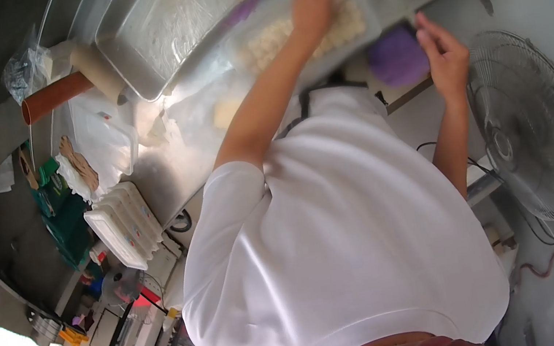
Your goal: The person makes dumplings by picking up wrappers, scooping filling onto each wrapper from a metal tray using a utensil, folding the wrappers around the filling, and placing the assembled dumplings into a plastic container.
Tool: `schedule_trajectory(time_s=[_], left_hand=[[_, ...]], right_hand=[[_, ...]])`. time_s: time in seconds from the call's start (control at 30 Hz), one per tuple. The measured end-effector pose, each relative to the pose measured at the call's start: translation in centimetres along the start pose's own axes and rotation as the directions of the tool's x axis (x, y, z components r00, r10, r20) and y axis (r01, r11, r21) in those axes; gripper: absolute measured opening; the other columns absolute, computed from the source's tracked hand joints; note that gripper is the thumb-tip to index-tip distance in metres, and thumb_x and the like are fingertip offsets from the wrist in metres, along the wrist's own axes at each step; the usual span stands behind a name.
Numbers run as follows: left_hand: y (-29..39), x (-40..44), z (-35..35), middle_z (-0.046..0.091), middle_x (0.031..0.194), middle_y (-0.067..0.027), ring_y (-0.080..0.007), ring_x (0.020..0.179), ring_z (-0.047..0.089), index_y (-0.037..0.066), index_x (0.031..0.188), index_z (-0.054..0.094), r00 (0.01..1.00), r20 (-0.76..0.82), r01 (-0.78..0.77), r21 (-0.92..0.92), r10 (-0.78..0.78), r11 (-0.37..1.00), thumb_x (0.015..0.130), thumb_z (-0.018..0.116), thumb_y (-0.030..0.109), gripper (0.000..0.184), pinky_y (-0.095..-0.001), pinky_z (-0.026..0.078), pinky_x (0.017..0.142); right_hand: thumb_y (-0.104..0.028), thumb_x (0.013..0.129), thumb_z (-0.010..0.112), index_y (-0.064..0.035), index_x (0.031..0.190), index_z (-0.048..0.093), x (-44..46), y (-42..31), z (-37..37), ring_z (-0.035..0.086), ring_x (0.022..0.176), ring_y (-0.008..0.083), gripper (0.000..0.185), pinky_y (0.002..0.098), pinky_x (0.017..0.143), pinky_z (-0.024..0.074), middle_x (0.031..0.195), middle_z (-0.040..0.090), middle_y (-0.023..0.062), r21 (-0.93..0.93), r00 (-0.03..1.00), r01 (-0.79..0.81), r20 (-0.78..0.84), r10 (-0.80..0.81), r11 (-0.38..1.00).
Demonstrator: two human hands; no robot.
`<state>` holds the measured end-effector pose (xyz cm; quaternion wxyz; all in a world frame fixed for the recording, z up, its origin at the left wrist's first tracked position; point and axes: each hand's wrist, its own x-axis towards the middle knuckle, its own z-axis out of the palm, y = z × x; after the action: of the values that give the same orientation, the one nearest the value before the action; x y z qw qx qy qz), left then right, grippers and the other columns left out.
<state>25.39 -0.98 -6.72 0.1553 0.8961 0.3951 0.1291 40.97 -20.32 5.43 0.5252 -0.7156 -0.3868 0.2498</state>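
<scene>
the pale pieces [262, 46] are covered partly by the curled left hand [314, 12]; the purple item [396, 58] is flanked by the loosely bent right hand [447, 60]; neither grip can be told.

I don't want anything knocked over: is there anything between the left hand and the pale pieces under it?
Nothing visible. The left hand is right over the pale pieces in their tray, though blur hides whether it touches them.

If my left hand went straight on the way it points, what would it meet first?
Your left hand would likely meet the pale pieces in the tray under it; blur hides whether they touch.
</scene>
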Motion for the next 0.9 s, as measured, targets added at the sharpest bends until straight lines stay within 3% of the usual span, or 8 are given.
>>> schedule_trajectory(time_s=[0.17, 0.23, 0.33, 0.4, 0.47, 0.53, 0.83, 0.9], left_hand=[[-1.4, -2.6, -3.8, 0.064, 0.092, -0.0123, -0.0326, 0.086, 0.063, 0.007, 0.099, 0.063, 0.997, -0.055, 0.046, -0.034, -0.048, 0.998, 0.08, 0.068, 0.025, 0.026, -0.0437, 0.052, 0.072], [-3.2, -6.0, -6.8, 0.063, 0.094, -0.0129, -0.0336, 0.087, 0.062, 0.006, 0.099, 0.063, 0.973, -0.231, -0.04, -0.194, -0.006, 0.98, 0.081, 0.066, 0.018, 0.022, -0.0439, 0.051, 0.074], [-6.6, -13.6, -12.0, 0.062, 0.094, -0.0142, -0.034, 0.085, 0.062, 0.004, 0.099, 0.062, 0.942, -0.278, 0.125, -0.23, -0.188, 0.965, 0.079, 0.063, 0.005, 0.02, -0.0405, 0.05, 0.073], [-9.1, -19.0, -13.6, 0.063, 0.089, -0.0155, -0.0329, 0.082, 0.063, 0.001, 0.094, 0.062, 0.884, -0.301, 0.32, -0.164, -0.357, 0.933, 0.077, 0.061, -0.003, 0.018, -0.0374, 0.051, 0.071], [-10.9, -23.2, -13.9, 0.063, 0.086, -0.0157, -0.0323, 0.079, 0.063, 0.001, 0.091, 0.063, 0.84, -0.302, 0.436, -0.119, -0.451, 0.892, 0.075, 0.066, 0.001, 0.016, -0.0375, 0.051, 0.07], [-11.8, -26.9, -12.3, 0.063, 0.085, -0.0152, -0.0322, 0.076, 0.063, 0.002, 0.09, 0.063, 0.8, -0.032, 0.591, -0.13, -0.599, 0.796, 0.072, 0.071, 0.007, 0.021, -0.0382, 0.052, 0.069], [-10.6, -26.9, -9.8, 0.059, 0.086, -0.012, -0.0338, 0.078, 0.06, 0.003, 0.082, 0.06, 0.808, -0.164, 0.557, -0.099, -0.566, 0.825, 0.074, 0.071, 0.014, 0.017, -0.0425, 0.049, 0.068], [-11.6, -27.9, -9.1, 0.059, 0.084, -0.0131, -0.0319, 0.074, 0.061, 0.001, 0.081, 0.06, 0.801, -0.113, 0.561, -0.204, -0.588, 0.802, 0.078, 0.067, 0.013, 0.014, -0.041, 0.049, 0.066]], right_hand=[[-0.006, 0.09, 0.065, -0.0003, 0.117, 0.065, 0.6, -0.8, 0.5, 0.06, 0.083, 0.0058, 0.028, 0.0188, 0.073, 0.0478, 0.101, 0.07, 0.0061, -0.006, 0.998, -0.028, 0.054, 0.028, 1.0], [-0.005, 0.09, 0.064, -0.0004, 0.118, 0.065, 0.7, -0.7, 1.2, 0.06, 0.085, 0.0062, 0.028, 0.0188, 0.074, 0.0479, 0.102, 0.07, 0.0064, -0.003, 0.994, -0.043, 0.099, 0.043, 0.999], [-0.005, 0.091, 0.064, -0.0012, 0.118, 0.065, 1.2, -0.4, 2.5, 0.061, 0.086, 0.0066, 0.028, 0.0192, 0.075, 0.0479, 0.104, 0.069, 0.0062, 0.018, 0.995, -0.01, 0.102, 0.009, 1.0], [-0.006, 0.091, 0.064, 0.0012, 0.119, 0.064, 1.4, -0.7, 3.2, 0.062, 0.102, 0.0125, 0.029, 0.0246, 0.091, 0.0473, 0.114, 0.067, 0.0102, 0.021, 0.986, -0.055, 0.157, 0.051, 0.998], [-0.006, 0.091, 0.064, -0.0003, 0.119, 0.064, 1.9, -1.0, 4.5, 0.062, 0.095, 0.0103, 0.029, 0.0226, 0.085, 0.0477, 0.11, 0.068, 0.0087, 0.018, 0.984, -0.03, 0.174, 0.026, 0.999], [-0.005, 0.09, 0.064, -0.0017, 0.119, 0.065, 2.3, -1.5, 5.9, 0.061, 0.089, 0.0081, 0.029, 0.0205, 0.079, 0.0482, 0.105, 0.069, 0.0071, 0.011, 0.979, -0.003, 0.202, 0.001, 1.0], [-0.009, 0.092, 0.063, -0.0027, 0.12, 0.064, 4.1, -4.5, 12.2, 0.059, 0.086, 0.0064, 0.029, 0.0217, 0.076, 0.047, 0.099, 0.068, 0.005, -0.026, 0.877, 0.156, 0.464, -0.126, 0.987], [-0.013, 0.097, 0.054, -0.0032, 0.121, 0.059, 4.3, -4.4, 13.3, 0.061, 0.082, 0.0143, 0.026, 0.028, 0.075, 0.0479, 0.09, 0.067, 0.007, -0.1, 0.879, 0.269, 0.432, -0.202, 0.958]])
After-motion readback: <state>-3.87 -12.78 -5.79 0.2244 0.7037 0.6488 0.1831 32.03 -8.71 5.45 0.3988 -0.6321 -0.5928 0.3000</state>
